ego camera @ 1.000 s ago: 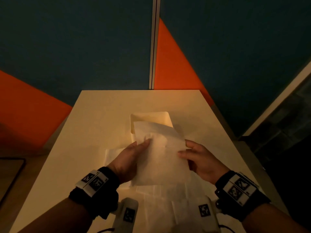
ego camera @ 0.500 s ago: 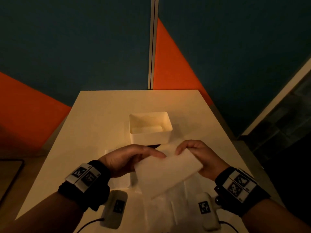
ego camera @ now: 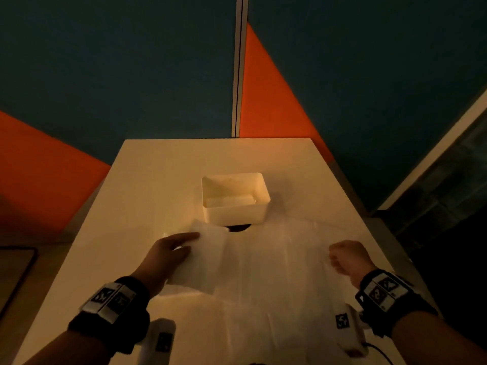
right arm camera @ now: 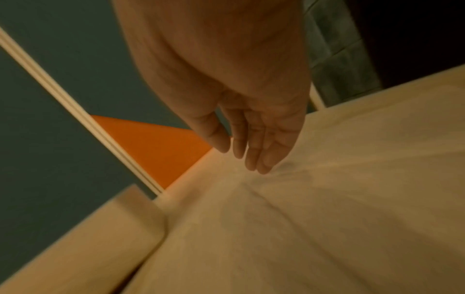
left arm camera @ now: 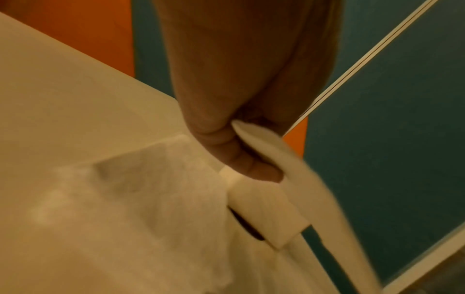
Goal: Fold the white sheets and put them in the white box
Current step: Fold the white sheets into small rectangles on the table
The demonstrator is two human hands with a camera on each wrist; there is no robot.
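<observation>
A dimly lit pale desk (ego camera: 147,185) seen from above, with teal and orange wall panels behind it. A white box (ego camera: 235,206) sits open near the desk's centre, toward 12 o'clock from the hands, with a folded white sheet lying flat inside it. The left hand (ego camera: 168,255), at about 9 o'clock from the desk's middle, pinches a folded sheet (ego camera: 204,262) between thumb and fingers (left arm camera: 254,169), holding it just short of the box's near left corner. A larger unfolded sheet (ego camera: 284,272) lies spread flat on the desk in front of the box. At 3 o'clock, the right hand (ego camera: 347,256) hovers over that sheet's right edge, its fingers (right arm camera: 254,147) loosely relaxed, pointing down and holding nothing.
</observation>
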